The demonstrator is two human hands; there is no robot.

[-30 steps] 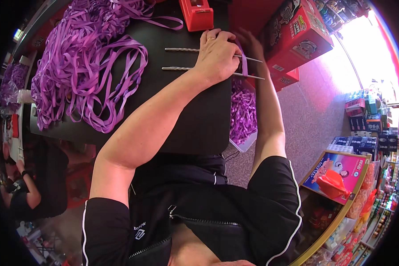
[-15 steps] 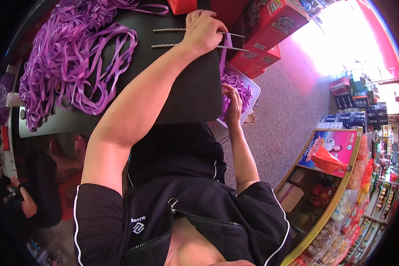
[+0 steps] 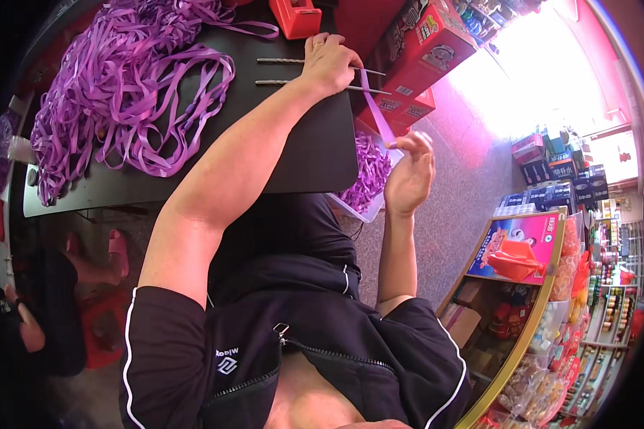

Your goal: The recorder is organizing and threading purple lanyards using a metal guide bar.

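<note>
Two thin metal rods (image 3: pixel 270 82) lie parallel across the right end of the dark table (image 3: pixel 304 161), their tips past its edge. My left hand (image 3: pixel 329 64) rests over the rods with fingers bent, its thumb side at the upper end of a purple ribbon (image 3: pixel 381 118). That ribbon runs taut from there to my right hand (image 3: pixel 410 171), which is raised beyond the table edge and pinches it at the thumb. Below, a pale plastic bin (image 3: pixel 378 204) holds a heap of purple ribbon pieces (image 3: pixel 365 171). My left palm hides part of the rods.
A large tangle of purple ribbon (image 3: pixel 136 93) covers the table's left part. A red tape dispenser (image 3: pixel 295 18) stands at the far edge. Red cartons (image 3: pixel 426 50) are stacked beyond the right corner. A glass display case (image 3: pixel 508 286) stands at right; another person (image 3: pixel 43 307) sits at left.
My right hand has risen out of the bin and moved right, drawing the ribbon out at a slant. My left hand stays at the rods. The view has shifted slightly.
</note>
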